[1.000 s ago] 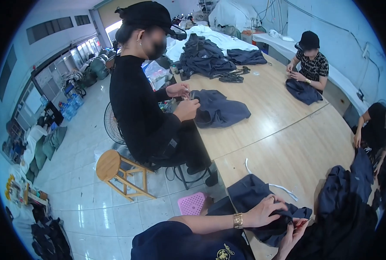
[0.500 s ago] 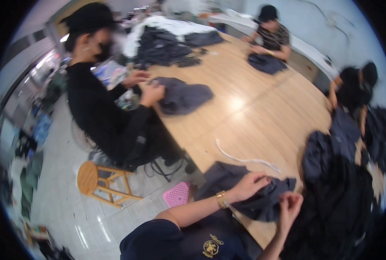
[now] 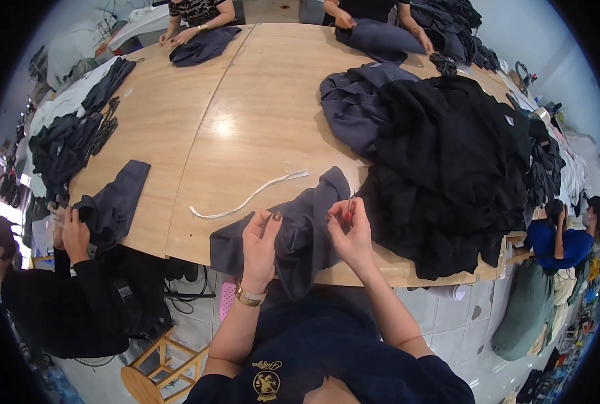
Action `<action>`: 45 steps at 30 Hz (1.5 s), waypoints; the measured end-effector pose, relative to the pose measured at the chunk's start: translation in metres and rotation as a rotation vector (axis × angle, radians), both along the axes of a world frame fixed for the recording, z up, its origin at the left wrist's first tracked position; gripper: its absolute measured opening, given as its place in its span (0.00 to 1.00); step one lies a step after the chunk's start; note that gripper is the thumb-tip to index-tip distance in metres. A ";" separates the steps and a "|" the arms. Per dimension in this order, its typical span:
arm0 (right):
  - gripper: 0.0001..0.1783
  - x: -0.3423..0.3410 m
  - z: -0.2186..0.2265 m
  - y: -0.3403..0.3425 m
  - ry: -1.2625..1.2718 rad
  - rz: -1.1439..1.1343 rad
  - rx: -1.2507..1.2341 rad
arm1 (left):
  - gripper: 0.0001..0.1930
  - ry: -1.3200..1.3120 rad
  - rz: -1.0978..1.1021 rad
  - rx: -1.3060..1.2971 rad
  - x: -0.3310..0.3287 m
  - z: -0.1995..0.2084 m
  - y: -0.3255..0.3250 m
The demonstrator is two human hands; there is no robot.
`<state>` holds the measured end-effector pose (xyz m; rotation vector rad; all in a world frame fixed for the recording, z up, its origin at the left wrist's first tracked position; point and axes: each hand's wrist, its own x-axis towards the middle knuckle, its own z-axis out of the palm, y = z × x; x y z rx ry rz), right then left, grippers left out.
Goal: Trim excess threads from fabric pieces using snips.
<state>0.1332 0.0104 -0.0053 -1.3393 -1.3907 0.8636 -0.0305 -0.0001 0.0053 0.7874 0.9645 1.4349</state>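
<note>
A dark grey cloth garment [image 3: 300,225] lies crumpled at the table's near edge, part of it hanging over. Over its left part, my left hand [image 3: 259,246] is closed, thumb and fingertips together; whatever they may pinch is too small to make out. My right hand [image 3: 352,239] is closed at the garment's right side, gripping a small pointed tool [image 3: 351,200] with a touch of red, mostly hidden by the fingers. Just beyond the garment a narrow white strip [image 3: 246,200] lies curved on the wood.
A large heap of black garments [image 3: 448,161] rises to my right, with grey garments [image 3: 357,101] beside it. Co-workers handle grey cloth at the left [image 3: 121,202] and far side [image 3: 202,47] of the wooden table [image 3: 212,148]. A wooden stool [image 3: 155,370] stands lower left.
The view has swung round and levelled, so the black heap shows more fully. My left hand has gone from stretched over the garment to closed fingertips; both hands are now raised side by side.
</note>
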 end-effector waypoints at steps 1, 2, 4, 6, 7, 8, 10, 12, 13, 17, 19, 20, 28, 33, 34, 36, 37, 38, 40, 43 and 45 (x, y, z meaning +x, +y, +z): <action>0.12 -0.003 0.005 -0.002 0.095 0.021 0.074 | 0.06 -0.006 -0.016 0.004 0.001 -0.002 -0.001; 0.12 -0.007 0.007 -0.004 0.190 0.043 0.149 | 0.06 -0.006 -0.024 0.002 0.001 -0.003 -0.001; 0.13 -0.014 0.015 -0.008 0.154 0.079 0.266 | 0.04 0.036 -0.038 0.025 0.002 -0.004 -0.002; 0.14 -0.017 0.024 -0.011 0.060 0.147 0.274 | 0.04 0.029 -0.032 0.013 0.005 0.002 -0.003; 0.14 -0.017 0.023 -0.010 0.077 0.160 0.246 | 0.03 0.022 -0.018 0.003 0.006 0.004 -0.003; 0.15 -0.016 0.025 -0.009 0.032 0.150 0.286 | 0.03 0.019 -0.025 0.004 0.007 0.002 -0.002; 0.16 -0.008 0.028 -0.010 -0.002 0.176 0.147 | 0.03 0.028 -0.006 -0.007 0.001 -0.001 -0.001; 0.17 0.001 0.027 -0.010 -0.004 0.194 0.111 | 0.04 0.034 -0.012 -0.016 0.001 -0.002 0.002; 0.18 0.003 0.028 -0.010 -0.007 0.207 0.074 | 0.05 0.040 -0.023 -0.028 0.001 -0.002 0.003; 0.17 -0.001 0.037 -0.008 -0.123 0.263 0.030 | 0.06 0.070 -0.078 -0.009 0.000 -0.005 0.003; 0.16 0.000 0.031 -0.002 -0.132 0.302 0.073 | 0.07 0.159 -0.071 0.063 0.003 -0.002 0.002; 0.15 0.000 0.028 0.002 -0.141 0.343 0.114 | 0.07 0.159 -0.071 0.066 0.003 -0.001 0.002; 0.11 0.001 0.053 0.030 0.516 0.192 -0.124 | 0.07 0.030 -0.190 -0.057 -0.003 0.001 0.004; 0.12 0.018 0.048 0.013 0.243 0.370 -0.090 | 0.05 -0.034 -0.183 -0.108 -0.008 -0.001 0.007; 0.13 0.020 0.047 0.009 0.036 0.432 -0.016 | 0.05 -0.035 -0.181 -0.113 -0.009 0.000 0.007; 0.16 0.027 0.051 0.001 -0.193 0.560 -0.113 | 0.05 -0.023 -0.187 -0.110 -0.009 0.001 0.008; 0.17 0.028 0.050 0.001 -0.311 0.580 -0.082 | 0.05 -0.012 -0.196 -0.105 -0.009 0.002 0.008; 0.18 0.029 0.049 0.001 -0.429 0.599 -0.051 | 0.05 -0.012 -0.197 -0.106 -0.009 0.004 0.007; 0.19 0.032 0.046 0.001 -0.497 0.587 -0.017 | 0.05 0.032 -0.192 -0.088 -0.006 0.009 0.008; 0.20 0.034 0.047 0.001 -0.572 0.584 0.017 | 0.04 0.108 -0.218 -0.045 -0.007 0.011 0.007; 0.20 0.034 0.047 0.002 -0.582 0.589 0.015 | 0.04 0.139 -0.228 -0.038 -0.008 0.013 0.006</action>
